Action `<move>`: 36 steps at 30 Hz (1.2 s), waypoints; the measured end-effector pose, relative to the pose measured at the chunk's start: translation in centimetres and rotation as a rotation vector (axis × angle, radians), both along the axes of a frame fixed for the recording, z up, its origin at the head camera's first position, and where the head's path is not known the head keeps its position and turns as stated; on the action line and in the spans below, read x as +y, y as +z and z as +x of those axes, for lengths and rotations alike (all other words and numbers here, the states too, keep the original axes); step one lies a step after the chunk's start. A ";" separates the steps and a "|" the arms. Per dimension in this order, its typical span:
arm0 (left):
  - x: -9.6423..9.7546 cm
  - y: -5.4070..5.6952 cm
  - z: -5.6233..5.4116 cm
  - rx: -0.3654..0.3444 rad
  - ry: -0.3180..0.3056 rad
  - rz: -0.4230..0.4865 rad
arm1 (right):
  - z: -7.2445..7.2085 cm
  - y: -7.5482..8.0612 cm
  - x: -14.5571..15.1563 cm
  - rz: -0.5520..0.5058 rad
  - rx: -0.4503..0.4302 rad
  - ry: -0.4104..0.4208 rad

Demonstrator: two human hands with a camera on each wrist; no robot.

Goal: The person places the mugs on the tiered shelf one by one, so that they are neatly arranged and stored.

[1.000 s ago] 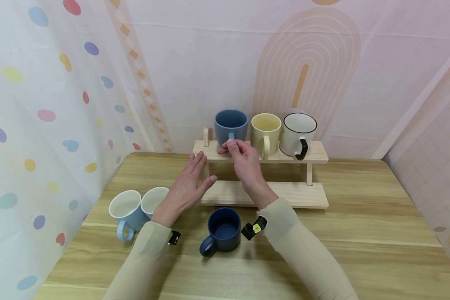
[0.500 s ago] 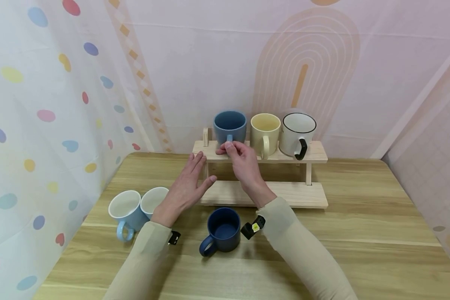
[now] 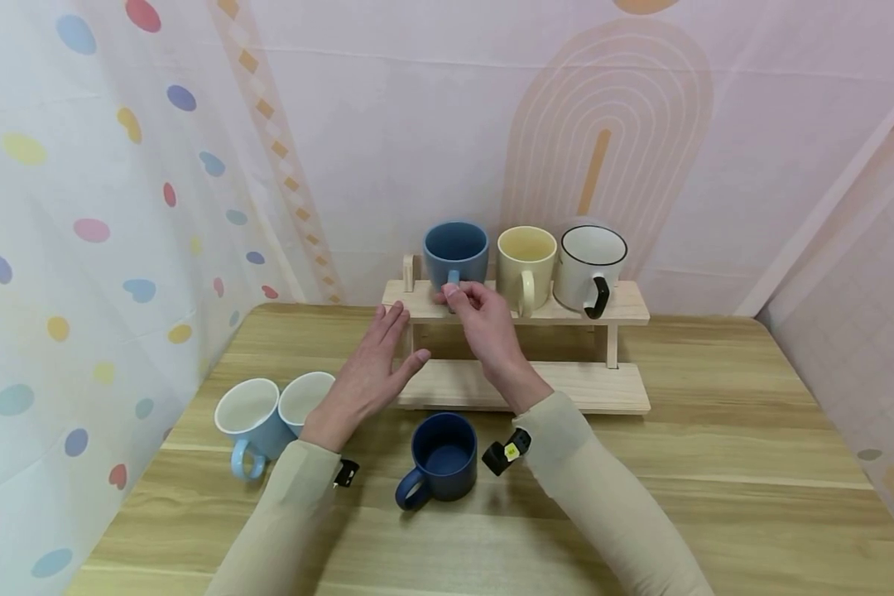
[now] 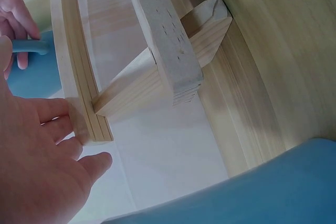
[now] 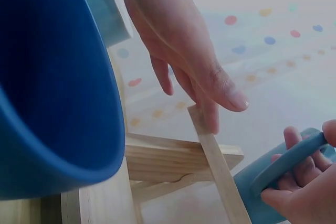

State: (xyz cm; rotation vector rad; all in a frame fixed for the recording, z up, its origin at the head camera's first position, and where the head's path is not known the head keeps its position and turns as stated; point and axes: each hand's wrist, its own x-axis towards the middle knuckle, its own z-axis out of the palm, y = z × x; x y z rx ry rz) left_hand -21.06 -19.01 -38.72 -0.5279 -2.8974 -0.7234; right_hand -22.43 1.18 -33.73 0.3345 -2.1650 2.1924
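A medium-blue mug (image 3: 456, 248) stands at the left of the upper tier of a wooden two-tier rack (image 3: 432, 308). My right hand (image 3: 487, 331) pinches its handle, which the right wrist view shows between thumb and fingers (image 5: 304, 174). At the rack's left end my left hand (image 3: 368, 372) has its fingers straight, fingertips touching the edge of the upper board (image 4: 84, 103). To the right of the blue mug stand a yellow mug (image 3: 525, 265) and a white mug (image 3: 592, 257) with a black rim and handle.
A dark blue mug (image 3: 447, 459) stands on the table (image 3: 715, 463) before the rack, between my forearms. Two light blue mugs with white insides stand at the left, the outer mug (image 3: 253, 422) beside one (image 3: 301, 397) partly behind my left hand. A patterned curtain (image 3: 387, 108) hangs behind.
The medium-blue mug has shifted very slightly left and toward me, with my right hand on its handle. My left hand stays at the rack's end.
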 end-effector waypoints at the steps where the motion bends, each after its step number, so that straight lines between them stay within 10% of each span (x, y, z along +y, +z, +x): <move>1: 0.0 0.0 0.0 0.001 -0.001 0.001 | 0.0 0.0 0.0 -0.010 -0.008 -0.007; 15: -0.1 -0.1 -0.1 0.005 -0.006 0.019 | 2.3 -0.3 1.4 0.023 0.050 0.027; 36: -0.3 0.0 -0.2 0.013 -0.022 -0.008 | 7.2 -2.0 7.5 0.340 0.180 0.072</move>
